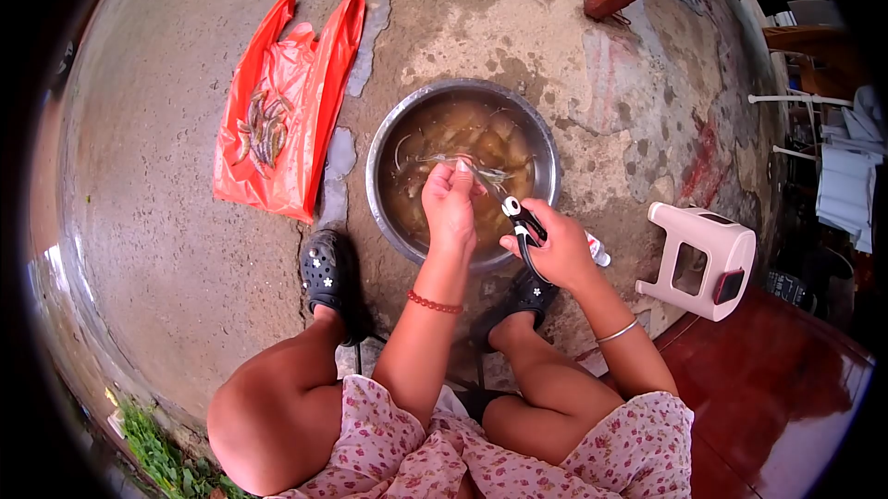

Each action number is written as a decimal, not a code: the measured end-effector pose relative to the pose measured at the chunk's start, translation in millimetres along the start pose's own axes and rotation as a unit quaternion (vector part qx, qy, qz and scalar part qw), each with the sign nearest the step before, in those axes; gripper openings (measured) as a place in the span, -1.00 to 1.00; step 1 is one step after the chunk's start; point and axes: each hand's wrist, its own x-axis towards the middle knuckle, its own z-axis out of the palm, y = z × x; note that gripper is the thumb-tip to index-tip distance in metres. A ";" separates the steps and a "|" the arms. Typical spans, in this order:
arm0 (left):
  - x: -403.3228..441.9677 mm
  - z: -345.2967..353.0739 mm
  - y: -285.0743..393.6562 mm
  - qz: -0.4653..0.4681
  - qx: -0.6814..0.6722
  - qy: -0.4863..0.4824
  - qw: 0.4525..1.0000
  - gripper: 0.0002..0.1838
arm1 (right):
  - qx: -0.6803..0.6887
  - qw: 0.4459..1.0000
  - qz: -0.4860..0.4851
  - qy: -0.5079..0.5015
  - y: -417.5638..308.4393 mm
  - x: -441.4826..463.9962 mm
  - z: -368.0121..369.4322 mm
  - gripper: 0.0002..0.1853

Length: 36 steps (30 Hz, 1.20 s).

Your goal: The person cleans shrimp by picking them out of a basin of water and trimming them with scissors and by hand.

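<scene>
Over a round metal basin (374, 186) of murky water, my left hand (450, 206) pinches a pale, translucent shrimp (435, 159) with long feelers. My right hand (561, 247) grips a pair of scissors (527, 238) with black handles and a white pivot area. The blades point up and left, close to the shrimp at my left fingertips; whether they touch it I cannot tell. More shrimp-like shapes (495, 140) lie in the brownish water. Left of the basin, a red plastic bag (314, 120) lies spread on the ground with several brownish shrimp-like pieces (265, 129) on it.
A pale pink plastic stool (710, 254) lies to the right of the basin. Next to my right hand shows a white object with a red mark (598, 249). My black clogs (326, 270) flank the basin's near side. The concrete ground (176, 175) is wet.
</scene>
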 end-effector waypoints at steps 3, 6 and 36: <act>2.9 -5.7 -4.3 -0.003 0.014 -0.005 1.000 -0.90 | -0.002 1.000 -0.006 0.004 -1.5 -0.9 0.3 -0.40; 2.3 -4.5 -3.9 -0.006 0.010 0.006 1.000 -0.90 | -0.010 1.000 -0.003 -0.002 -1.9 -1.4 1.0 -0.43; 36.5 -50.0 -73.5 -0.251 0.010 0.327 0.911 -0.87 | 0.036 0.972 0.161 -0.166 33.6 -2.2 49.0 -0.54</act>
